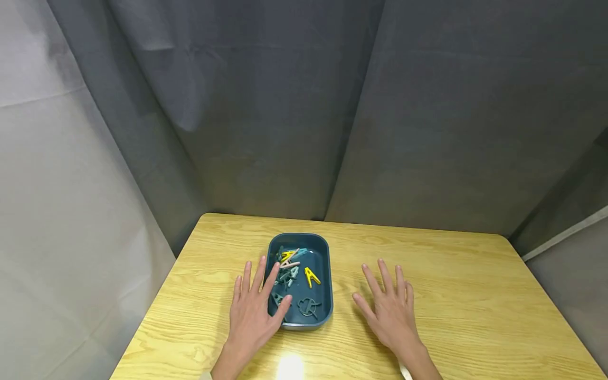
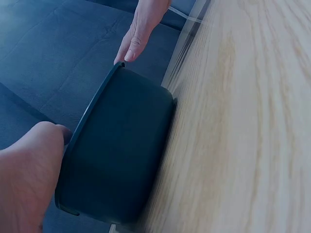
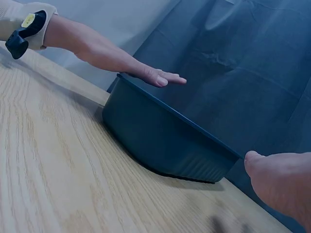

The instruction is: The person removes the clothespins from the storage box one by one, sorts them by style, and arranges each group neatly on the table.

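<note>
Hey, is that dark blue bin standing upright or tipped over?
Upright: in the head view the bin opens upward with clips lying inside, and both wrist views show its base down on the table.

No text, brand, number or sign can be read in any of the 3 views. On the black device [image 3: 17,45] strapped at the person's left wrist [image 3: 59,33], at the far left of the right wrist view, sits 1 small yellow patch [image 3: 28,20]; whatever it may bear is too small and blurred to make out.
</note>
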A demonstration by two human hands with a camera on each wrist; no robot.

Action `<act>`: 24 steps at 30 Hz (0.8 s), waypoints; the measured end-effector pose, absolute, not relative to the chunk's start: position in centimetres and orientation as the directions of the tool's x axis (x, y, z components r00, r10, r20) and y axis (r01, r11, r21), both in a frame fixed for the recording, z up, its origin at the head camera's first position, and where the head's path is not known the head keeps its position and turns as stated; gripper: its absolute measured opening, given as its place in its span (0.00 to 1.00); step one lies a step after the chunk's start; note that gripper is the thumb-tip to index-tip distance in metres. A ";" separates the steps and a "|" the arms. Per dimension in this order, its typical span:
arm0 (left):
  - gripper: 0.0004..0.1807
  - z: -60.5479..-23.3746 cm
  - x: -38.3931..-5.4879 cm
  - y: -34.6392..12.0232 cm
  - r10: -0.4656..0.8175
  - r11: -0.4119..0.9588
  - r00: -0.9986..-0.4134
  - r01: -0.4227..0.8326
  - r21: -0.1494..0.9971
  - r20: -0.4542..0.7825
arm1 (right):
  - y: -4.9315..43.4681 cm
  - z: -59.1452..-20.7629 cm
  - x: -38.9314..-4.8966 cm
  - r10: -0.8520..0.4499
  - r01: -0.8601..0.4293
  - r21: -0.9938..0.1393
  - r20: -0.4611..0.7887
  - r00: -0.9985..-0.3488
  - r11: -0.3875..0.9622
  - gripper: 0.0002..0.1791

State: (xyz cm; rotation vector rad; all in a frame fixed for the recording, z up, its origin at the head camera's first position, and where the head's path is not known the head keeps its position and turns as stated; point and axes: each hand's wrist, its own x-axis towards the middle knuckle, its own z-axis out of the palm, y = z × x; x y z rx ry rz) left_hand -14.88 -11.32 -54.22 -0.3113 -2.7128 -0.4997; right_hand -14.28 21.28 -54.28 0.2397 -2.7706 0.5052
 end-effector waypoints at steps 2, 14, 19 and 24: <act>0.42 -54.2 -14.9 -11.3 0.148 0.912 -0.912 0.275 0.304 0.382 | 21.2 -54.2 -14.3 -0.112 -0.223 -0.314 0.338 -0.935 0.923 0.40; 0.44 -54.6 -15.4 -11.4 0.159 0.910 -0.921 0.276 0.308 0.357 | 19.1 -53.0 -16.1 -0.186 -0.277 -0.280 0.311 -0.932 0.919 0.41; 0.50 -54.6 -15.6 -11.3 0.180 0.898 -0.923 0.295 0.326 0.339 | 17.0 -52.6 -16.6 -0.256 -0.346 -0.275 0.316 -0.913 0.897 0.41; 0.58 -54.5 -15.9 -10.9 0.218 0.894 -0.916 0.326 0.307 0.338 | 14.9 -52.4 -17.1 -0.332 -0.408 -0.229 0.307 -0.892 0.884 0.39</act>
